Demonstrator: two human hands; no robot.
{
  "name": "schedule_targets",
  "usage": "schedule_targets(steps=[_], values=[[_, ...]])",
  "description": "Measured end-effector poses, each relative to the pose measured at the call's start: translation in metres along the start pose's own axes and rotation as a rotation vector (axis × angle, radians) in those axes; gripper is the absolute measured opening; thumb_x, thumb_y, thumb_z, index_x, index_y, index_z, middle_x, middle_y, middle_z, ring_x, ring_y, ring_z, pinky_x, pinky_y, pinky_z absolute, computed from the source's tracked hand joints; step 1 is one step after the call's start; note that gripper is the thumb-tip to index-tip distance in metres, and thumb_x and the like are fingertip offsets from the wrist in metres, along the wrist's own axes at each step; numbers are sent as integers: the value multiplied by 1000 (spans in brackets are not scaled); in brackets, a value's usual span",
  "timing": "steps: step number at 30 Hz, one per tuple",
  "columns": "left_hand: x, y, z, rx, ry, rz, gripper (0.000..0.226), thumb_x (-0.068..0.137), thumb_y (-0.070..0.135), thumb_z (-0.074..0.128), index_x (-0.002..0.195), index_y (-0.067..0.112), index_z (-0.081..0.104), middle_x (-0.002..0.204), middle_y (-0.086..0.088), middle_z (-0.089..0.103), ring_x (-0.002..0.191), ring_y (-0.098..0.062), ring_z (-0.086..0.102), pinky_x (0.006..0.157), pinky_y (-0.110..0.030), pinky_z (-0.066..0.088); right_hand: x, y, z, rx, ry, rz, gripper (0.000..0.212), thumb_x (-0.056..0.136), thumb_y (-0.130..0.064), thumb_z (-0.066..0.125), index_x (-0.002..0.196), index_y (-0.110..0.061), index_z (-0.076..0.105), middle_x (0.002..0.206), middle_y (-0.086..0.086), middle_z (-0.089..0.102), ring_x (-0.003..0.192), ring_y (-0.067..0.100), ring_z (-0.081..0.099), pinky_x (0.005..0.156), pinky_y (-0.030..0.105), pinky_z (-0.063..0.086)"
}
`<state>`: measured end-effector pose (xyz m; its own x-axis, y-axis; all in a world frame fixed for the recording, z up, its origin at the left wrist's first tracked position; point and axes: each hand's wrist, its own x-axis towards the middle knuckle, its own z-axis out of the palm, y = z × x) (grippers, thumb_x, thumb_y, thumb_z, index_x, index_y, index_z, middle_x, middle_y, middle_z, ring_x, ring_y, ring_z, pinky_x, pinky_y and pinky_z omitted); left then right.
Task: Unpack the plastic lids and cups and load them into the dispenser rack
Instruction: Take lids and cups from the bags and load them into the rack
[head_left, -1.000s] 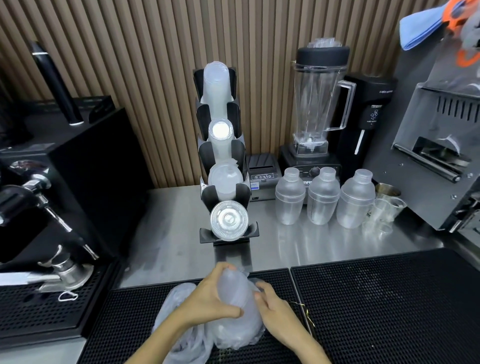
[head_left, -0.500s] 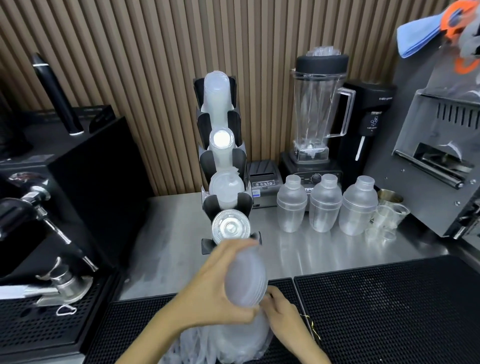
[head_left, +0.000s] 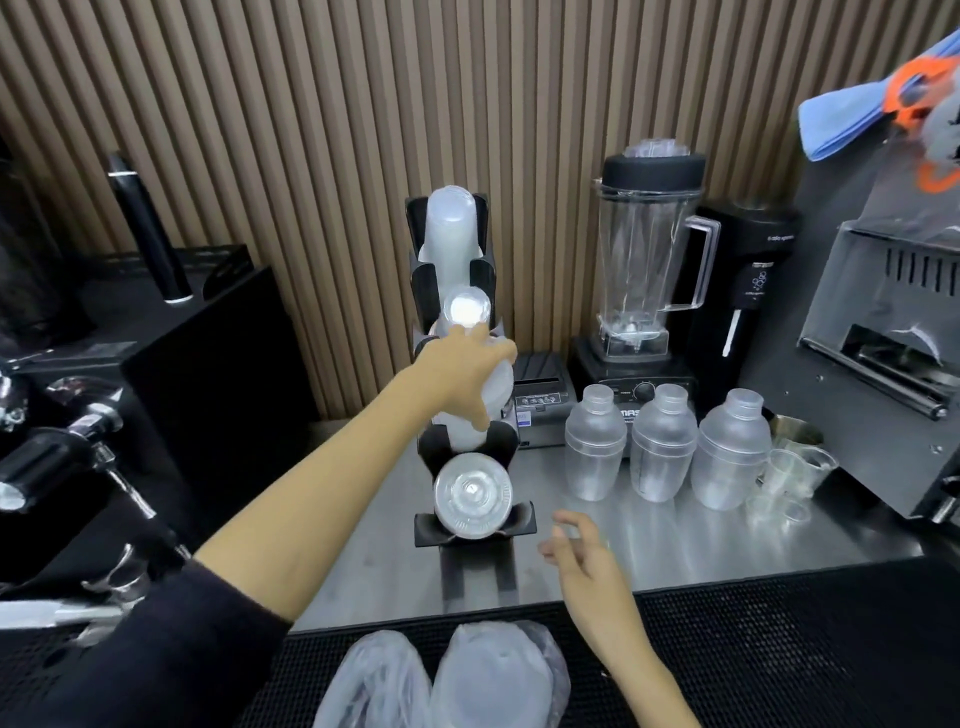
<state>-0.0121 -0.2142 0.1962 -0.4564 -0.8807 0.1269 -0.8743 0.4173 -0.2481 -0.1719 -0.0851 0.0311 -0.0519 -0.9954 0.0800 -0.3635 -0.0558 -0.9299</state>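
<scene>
Stack of lids lies in the third slot of the dispenser rack, its long axis leaning back toward the wall. Left hand is closed around this stack, just above the rack's lowest slot, where a lid stack faces the camera. Right hand hangs with spread fingers and holds nothing, in front of the rack and to its right, so the left hand is the nearer. Steel counter around the rack is bare. Two bags lie in front of the rack on the black mat.
</scene>
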Motion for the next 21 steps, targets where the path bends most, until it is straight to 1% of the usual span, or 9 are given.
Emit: schedule_targets(steps=[3,7,9,11,13,15,17,19,21], values=[[5,-1,16,73,-91,32,79,62,38,80,127,23,38,125,-7,41,112,-30,42,70,-38,46,1,0,-5,6,13,-5,14,95,-28,41,105,-38,44,92,-1,69,92,17,63,81,29,43],[14,-6,34,166,-150,102,87,64,33,79,135,28,29,132,-6,38,114,-29,40,72,-37,47,1,2,-9,24,23,15,24,94,-25,44,93,-48,43,90,-2,69,88,15,64,75,23,43],[19,-4,44,264,-211,119,101,64,34,80,142,32,16,144,-10,27,122,-32,36,84,-41,47,2,4,-8,27,19,21,25,94,-22,44,91,-48,43,89,-3,69,87,16,64,75,23,44],[23,0,51,328,-270,85,116,62,37,82,146,32,3,153,-14,10,133,-36,24,99,-48,41,3,2,-8,36,10,18,22,95,-23,42,94,-45,43,88,-5,69,87,14,65,75,20,44],[26,0,50,314,-317,72,120,61,36,83,147,34,-1,155,-16,1,138,-38,14,105,-54,34,3,3,-8,51,9,18,18,96,-25,41,97,-42,44,86,-5,68,88,10,64,74,15,43],[24,-3,44,177,-372,60,115,64,29,82,147,40,2,156,-14,-7,142,-37,2,111,-57,24,2,5,-12,62,12,26,17,96,-25,40,98,-41,45,85,-5,68,89,7,64,73,12,41],[17,-7,34,11,-355,50,102,70,23,78,146,43,11,157,-10,-9,144,-34,-3,112,-56,19,1,6,-16,83,20,31,16,96,-24,40,100,-39,46,85,-4,68,89,7,64,73,11,41],[8,-9,28,-101,-250,47,85,78,16,69,144,42,22,158,-6,0,144,-31,4,110,-53,25,1,7,-17,103,30,32,17,96,-23,41,98,-39,47,85,-2,69,88,7,64,72,12,41],[3,-10,30,-121,-144,28,77,82,15,65,144,39,26,156,-4,12,140,-30,18,104,-48,36,3,7,-14,108,27,28,17,96,-22,41,99,-36,49,84,-2,68,87,7,65,72,13,41]])
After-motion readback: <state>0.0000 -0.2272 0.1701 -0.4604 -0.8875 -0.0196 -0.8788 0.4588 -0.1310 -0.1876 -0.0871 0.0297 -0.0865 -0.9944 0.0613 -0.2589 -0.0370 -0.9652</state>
